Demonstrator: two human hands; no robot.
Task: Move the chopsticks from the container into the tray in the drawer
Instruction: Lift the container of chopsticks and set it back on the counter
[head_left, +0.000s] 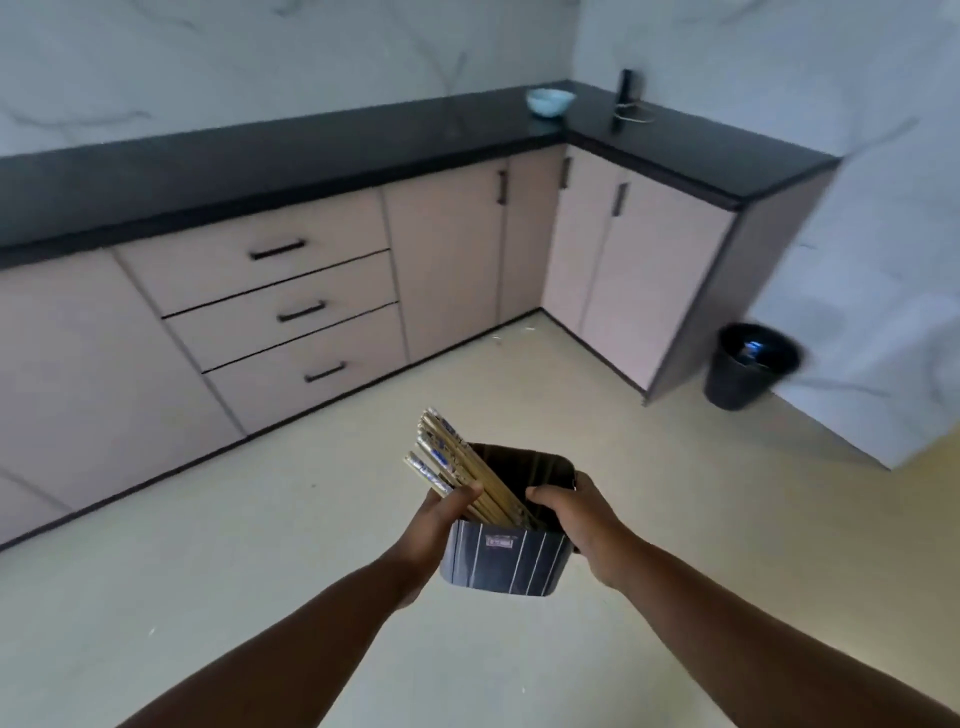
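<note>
A dark striped container (506, 564) is held up in front of me over the floor, gripped by both hands. My left hand (436, 535) clasps its left side, the thumb pressing on a bundle of wooden chopsticks (457, 467) that lean out of the container toward the upper left. My right hand (582, 525) grips the right rim with its thumb over the edge. Three drawers (291, 312) with black handles are stacked in the pink cabinet ahead, all of them shut. No tray is visible.
A black L-shaped countertop (311, 150) runs along the marble wall, with a pale blue bowl (549, 101) and a dark upright object (626, 91) near the corner. A black bin (748, 364) stands on the floor at the right, beside the cabinet end.
</note>
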